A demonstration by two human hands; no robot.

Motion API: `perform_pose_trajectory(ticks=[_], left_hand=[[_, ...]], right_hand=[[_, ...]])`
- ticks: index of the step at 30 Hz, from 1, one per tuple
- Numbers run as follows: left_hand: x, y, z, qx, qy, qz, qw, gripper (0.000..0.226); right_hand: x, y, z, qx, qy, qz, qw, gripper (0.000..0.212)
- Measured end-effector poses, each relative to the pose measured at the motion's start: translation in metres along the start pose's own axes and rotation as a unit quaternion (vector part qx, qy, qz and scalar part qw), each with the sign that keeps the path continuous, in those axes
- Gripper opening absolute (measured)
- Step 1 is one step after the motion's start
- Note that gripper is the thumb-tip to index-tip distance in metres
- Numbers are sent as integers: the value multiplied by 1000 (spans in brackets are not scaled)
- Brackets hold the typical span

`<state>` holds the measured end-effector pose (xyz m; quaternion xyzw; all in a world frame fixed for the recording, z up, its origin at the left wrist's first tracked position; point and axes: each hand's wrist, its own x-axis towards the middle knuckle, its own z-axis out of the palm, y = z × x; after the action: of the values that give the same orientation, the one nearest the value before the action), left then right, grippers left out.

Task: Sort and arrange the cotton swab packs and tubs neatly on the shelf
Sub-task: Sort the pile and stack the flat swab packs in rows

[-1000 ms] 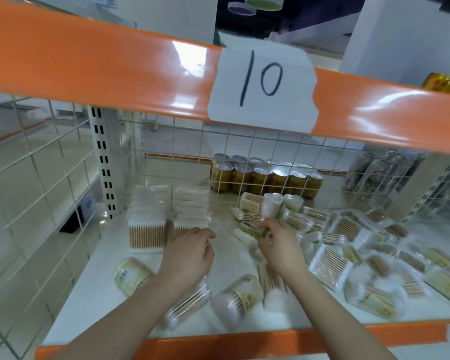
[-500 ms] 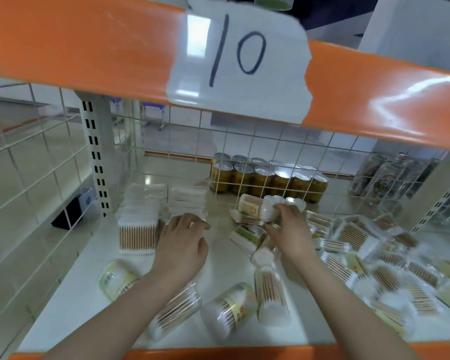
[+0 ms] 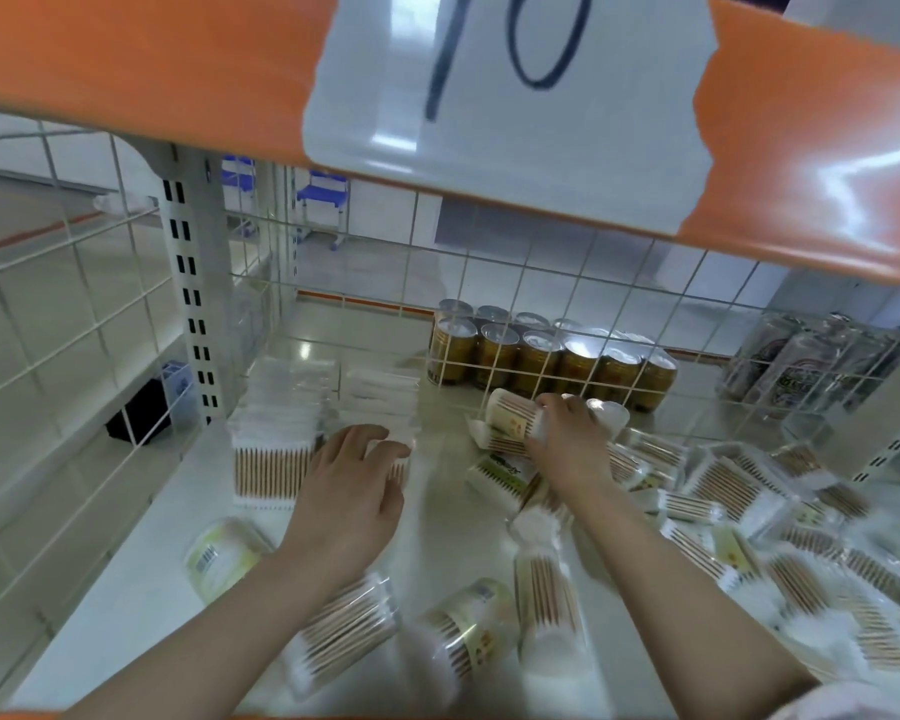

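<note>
- A tub of cotton swabs (image 3: pixel 515 419) is gripped by the right hand (image 3: pixel 567 444) at centre right of the frame, the fingers curled round its end; the tub is lying on its side on top of other packs, just in front of the wire grid.
- The left hand (image 3: pixel 352 491) is seen at the centre with fingers loosely spread and nothing held, its fingertips touching the front of the second stack of packs (image 3: pixel 383 402).
- A first stack of packs (image 3: pixel 274 444) is shown just left of that hand, standing squarely on the white shelf (image 3: pixel 126 600).
- Four tubs are seen lying on their sides along the lower edge: a yellow-labelled tub (image 3: pixel 219 556), a clear tub (image 3: pixel 344 634) under the left forearm, a third tub (image 3: pixel 468 634) and a fourth tub (image 3: pixel 549 610).
- A loose heap of packs (image 3: pixel 739 491) is spread across the right of the frame, partly blurred.
- Gold cans (image 3: pixel 552 361) are lined up behind the grid in the upper centre.
- A paper label (image 3: pixel 510 96) marked "10" is stuck to the orange beam (image 3: pixel 141 65) at the top.
</note>
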<state>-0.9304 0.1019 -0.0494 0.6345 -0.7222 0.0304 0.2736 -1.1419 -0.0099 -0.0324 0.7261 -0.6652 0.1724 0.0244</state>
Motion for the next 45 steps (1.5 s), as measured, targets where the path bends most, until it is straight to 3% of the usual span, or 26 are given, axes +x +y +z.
perform_pose_trajectory(ticks=[4, 14, 18, 28, 38, 45], left_hand=[[1, 1, 0, -39, 11, 2, 999, 22], [3, 37, 8, -111, -30, 57, 992, 30], [3, 50, 10, -97, -60, 66, 991, 35], [-1, 49, 8, -93, -82, 59, 991, 34], [7, 27, 5, -72, -50, 18, 996, 35], [17, 10, 3, -29, -74, -2, 997, 46]], right_hand=[[-4, 2, -2, 9, 1, 10, 1000, 53], [-64, 35, -34, 81, 101, 61, 990, 59], [-87, 49, -34, 61, 87, 90, 990, 57], [-98, 42, -24, 44, 72, 58, 995, 45], [-59, 10, -20, 22, 19, -4, 1000, 39], [-20, -24, 2, -28, -41, -49, 998, 38]])
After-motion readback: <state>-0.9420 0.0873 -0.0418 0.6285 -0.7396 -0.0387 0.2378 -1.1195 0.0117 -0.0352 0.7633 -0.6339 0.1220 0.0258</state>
